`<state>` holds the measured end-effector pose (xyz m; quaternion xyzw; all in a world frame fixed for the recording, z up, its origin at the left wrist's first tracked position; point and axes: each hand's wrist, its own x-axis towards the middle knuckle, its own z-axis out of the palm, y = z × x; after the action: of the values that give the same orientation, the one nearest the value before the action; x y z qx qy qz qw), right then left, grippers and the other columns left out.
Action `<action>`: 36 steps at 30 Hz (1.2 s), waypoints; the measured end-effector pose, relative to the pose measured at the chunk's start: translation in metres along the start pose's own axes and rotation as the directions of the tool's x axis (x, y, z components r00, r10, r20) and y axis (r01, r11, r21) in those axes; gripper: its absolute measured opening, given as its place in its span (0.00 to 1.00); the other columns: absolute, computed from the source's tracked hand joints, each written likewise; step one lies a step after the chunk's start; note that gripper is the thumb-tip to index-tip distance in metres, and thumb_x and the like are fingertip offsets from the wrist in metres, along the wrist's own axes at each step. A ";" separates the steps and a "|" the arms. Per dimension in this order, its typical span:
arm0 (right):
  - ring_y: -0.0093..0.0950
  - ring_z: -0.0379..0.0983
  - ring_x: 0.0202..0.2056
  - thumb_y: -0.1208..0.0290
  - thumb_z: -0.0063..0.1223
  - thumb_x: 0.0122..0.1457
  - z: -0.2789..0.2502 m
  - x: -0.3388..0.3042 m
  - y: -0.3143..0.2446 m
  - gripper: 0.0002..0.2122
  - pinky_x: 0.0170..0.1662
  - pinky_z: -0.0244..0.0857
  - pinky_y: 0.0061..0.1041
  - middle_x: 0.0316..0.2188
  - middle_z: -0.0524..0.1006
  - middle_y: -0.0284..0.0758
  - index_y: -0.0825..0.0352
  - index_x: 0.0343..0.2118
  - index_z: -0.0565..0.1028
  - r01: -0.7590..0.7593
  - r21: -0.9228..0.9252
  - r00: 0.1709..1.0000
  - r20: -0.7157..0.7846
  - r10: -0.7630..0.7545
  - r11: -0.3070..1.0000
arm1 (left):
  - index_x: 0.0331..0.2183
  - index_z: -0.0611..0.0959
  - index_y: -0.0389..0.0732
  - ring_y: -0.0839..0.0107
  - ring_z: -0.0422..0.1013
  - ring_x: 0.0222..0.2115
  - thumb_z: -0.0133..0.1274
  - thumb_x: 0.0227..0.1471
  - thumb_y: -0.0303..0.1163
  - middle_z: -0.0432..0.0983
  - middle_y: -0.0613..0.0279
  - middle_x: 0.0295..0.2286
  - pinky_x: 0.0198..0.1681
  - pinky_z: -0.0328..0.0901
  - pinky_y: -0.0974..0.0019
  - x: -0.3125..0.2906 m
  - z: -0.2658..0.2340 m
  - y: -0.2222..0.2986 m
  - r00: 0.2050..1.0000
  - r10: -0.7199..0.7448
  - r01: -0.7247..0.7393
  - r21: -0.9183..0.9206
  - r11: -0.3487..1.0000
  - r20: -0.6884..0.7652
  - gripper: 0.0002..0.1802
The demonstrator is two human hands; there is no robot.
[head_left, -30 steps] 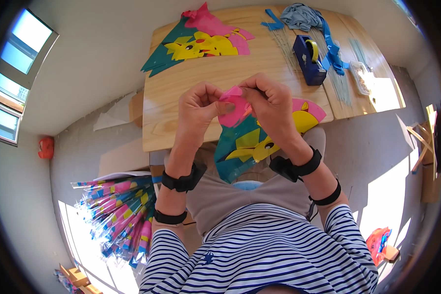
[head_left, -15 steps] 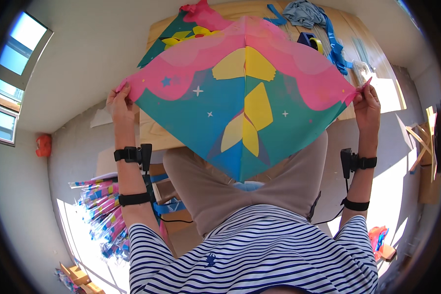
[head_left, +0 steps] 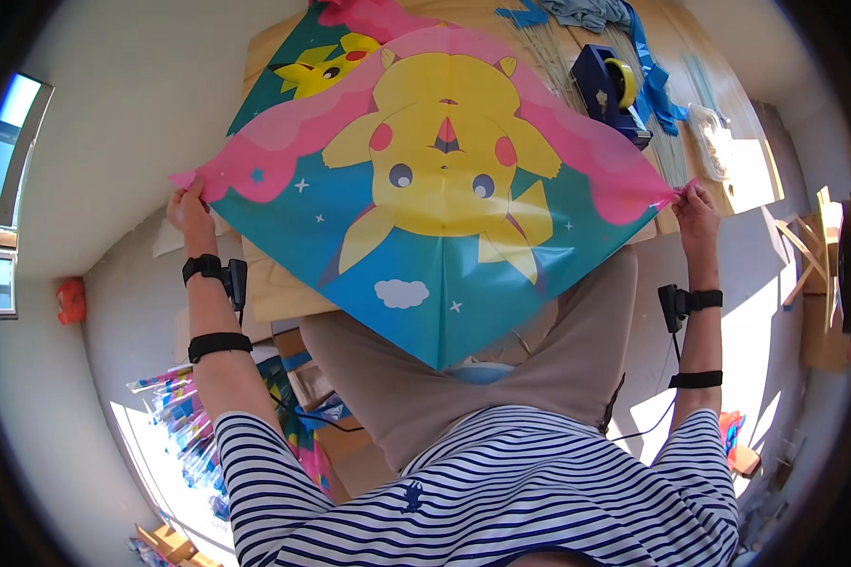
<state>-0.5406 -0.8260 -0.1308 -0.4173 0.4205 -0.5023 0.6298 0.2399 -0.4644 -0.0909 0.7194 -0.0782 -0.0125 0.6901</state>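
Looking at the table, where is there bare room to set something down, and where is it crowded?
Bare wood shows on the table at near left, between the kite sheet's lower-left edge and the table's near edge; a sunlit patch lies right of the plastic tray. Far right is crowded: tape dispenser, thin rods, blue ribbon.

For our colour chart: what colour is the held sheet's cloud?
The cloud is white, best seen in the head view.
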 end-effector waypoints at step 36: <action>0.44 0.62 0.56 0.64 0.62 0.53 0.166 -0.182 0.055 0.28 0.60 0.53 0.49 0.57 0.67 0.46 0.67 0.56 0.69 0.592 -0.801 0.804 0.594 0.001 -0.090 | 0.62 0.67 0.52 0.57 0.47 0.67 0.66 0.42 0.41 0.53 0.62 0.65 0.63 0.41 0.29 -0.279 0.059 0.007 0.239 -0.078 -0.855 0.248 0.455 0.968 0.45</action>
<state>-0.3931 -0.6216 -0.1137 -0.9122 0.3921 -0.0841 0.0839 -0.0432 -0.4868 -0.1118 0.7412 -0.6430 -0.1610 0.1060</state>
